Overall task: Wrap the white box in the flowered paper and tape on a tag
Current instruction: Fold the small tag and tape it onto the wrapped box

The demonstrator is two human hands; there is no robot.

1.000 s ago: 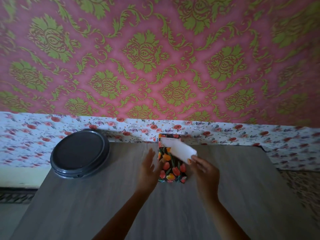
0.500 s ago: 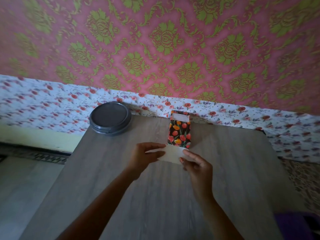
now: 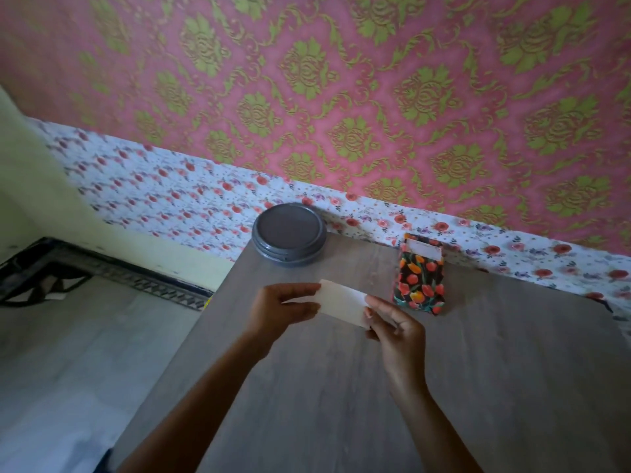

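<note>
At the far left of the table (image 3: pixel 341 421) stands a round grey tin (image 3: pixel 288 235), shut. We cannot tell what is in it.

Our left hand (image 3: pixel 283 310) pinches the left end of the tag (image 3: pixel 341 302) between thumb and fingers, and our right hand (image 3: pixel 396 327) pinches the right end the same way, so the tag is stretched flat between the two. We cannot tell whether it touches the table.

Just right of the right hand, apart from it, the box (image 3: pixel 420 279) lies near the far edge, already in its flowered paper. A white patch shows at its far end; we cannot say whether that is bare box or something stuck on.

The step in hand looks like placing the tag, with the wrapping nearly done. To do it well, we should keep both pinches at the very ends so the card does not bend. Then we carry it right, lay it square on the top of the box and hold it down with one hand while the other fetches tape. No tape is in view, so we must find it first.
</note>
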